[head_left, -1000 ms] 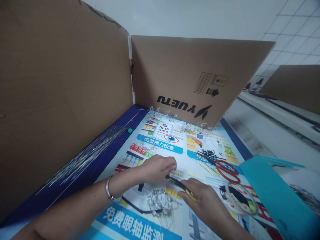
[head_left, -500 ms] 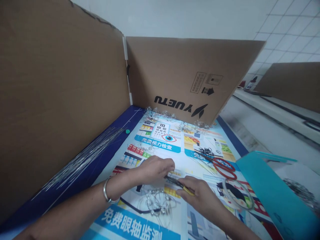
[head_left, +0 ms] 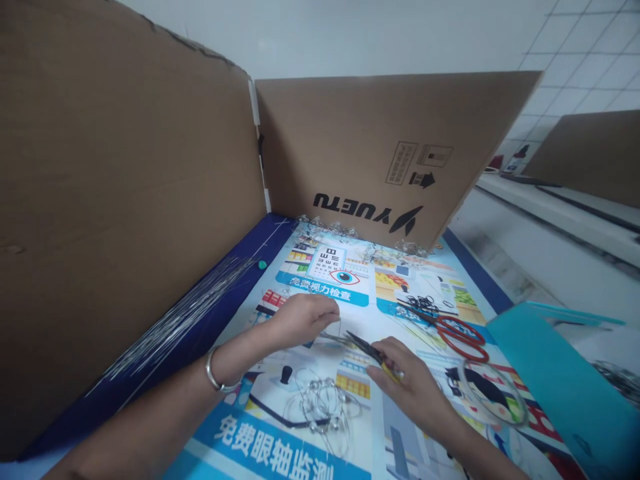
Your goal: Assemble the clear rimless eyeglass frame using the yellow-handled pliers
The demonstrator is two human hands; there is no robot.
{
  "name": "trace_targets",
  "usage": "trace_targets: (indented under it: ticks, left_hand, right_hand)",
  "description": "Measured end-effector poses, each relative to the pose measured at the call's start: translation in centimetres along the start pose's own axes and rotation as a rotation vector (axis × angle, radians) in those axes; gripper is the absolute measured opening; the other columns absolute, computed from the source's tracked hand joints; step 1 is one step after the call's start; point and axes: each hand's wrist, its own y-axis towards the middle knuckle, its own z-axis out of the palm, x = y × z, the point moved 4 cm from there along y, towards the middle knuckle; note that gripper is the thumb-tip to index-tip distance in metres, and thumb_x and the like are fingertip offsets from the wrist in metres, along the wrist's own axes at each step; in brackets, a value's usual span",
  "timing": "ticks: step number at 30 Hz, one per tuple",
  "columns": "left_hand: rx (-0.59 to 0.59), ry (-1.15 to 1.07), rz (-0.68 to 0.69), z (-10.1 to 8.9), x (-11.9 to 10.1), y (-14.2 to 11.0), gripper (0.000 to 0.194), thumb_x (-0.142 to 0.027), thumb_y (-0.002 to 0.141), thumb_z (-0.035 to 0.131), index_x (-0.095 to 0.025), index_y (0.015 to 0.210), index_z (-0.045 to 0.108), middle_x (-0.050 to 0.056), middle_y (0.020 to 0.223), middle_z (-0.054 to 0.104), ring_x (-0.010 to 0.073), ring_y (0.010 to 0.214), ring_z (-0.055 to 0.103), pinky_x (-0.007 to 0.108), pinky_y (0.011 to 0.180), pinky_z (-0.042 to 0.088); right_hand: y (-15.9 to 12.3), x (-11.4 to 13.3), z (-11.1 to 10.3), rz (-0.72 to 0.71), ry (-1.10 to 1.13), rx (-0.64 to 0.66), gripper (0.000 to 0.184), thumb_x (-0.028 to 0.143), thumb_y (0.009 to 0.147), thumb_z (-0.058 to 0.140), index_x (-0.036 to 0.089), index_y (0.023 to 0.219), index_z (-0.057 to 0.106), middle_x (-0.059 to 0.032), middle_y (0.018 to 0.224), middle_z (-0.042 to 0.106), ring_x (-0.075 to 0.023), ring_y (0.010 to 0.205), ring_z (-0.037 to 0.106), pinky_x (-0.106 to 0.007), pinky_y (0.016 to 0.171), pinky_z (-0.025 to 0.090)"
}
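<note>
Moved apart: left hand (head_left: 306, 319) pinching wire (head_left: 334, 337), right hand (head_left: 411, 380) gripping pliers (head_left: 369, 348) | poster (head_left: 361, 319) | cardboard panels (head_left: 330, 147)

From the pliers (head_left: 369, 349), scissors (head_left: 442, 327) at three o'clock, wires (head_left: 183, 321) at nine! Tangle (head_left: 323, 403) at seven, cardboard panel (head_left: 345, 140) standing at twelve.

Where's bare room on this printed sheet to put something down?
Two patches: the eye-chart print, between the far wire loops and left hand; and the gap between the near wire bundle and right forearm. Crowded: around the scissors and black loops.
</note>
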Motion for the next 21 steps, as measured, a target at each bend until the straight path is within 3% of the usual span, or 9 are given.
trace_targets:
  ticks: [7,21]
  left_hand:
    - [0.091,0.125,0.09,1.2,-1.8,-0.5,0.019,-0.022,0.089,0.045,-0.02,0.088,0.064,0.002,0.087,0.067,0.0149,0.081,0.061,0.023,0.072,0.044]
    - [0.021,0.154,0.12,2.4,-2.4,-0.7,0.019,-0.022,0.089,0.046,-0.018,0.08,0.063,0.001,0.076,0.059,0.014,0.075,0.056,0.022,0.064,0.041]
  right_hand:
    - [0.0,0.4,0.5,0.028,-0.023,0.063,0.023,0.039,0.086,0.05,0.022,0.099,0.057,-0.0011,0.079,0.051,-0.0162,0.07,0.051,-0.029,0.063,0.041]
    - [0.1,0.5,1.3,0.066,-0.056,0.097,0.029,0.041,0.083,0.051,0.019,0.099,0.062,-0.0021,0.075,0.057,-0.0173,0.068,0.055,-0.028,0.061,0.041]
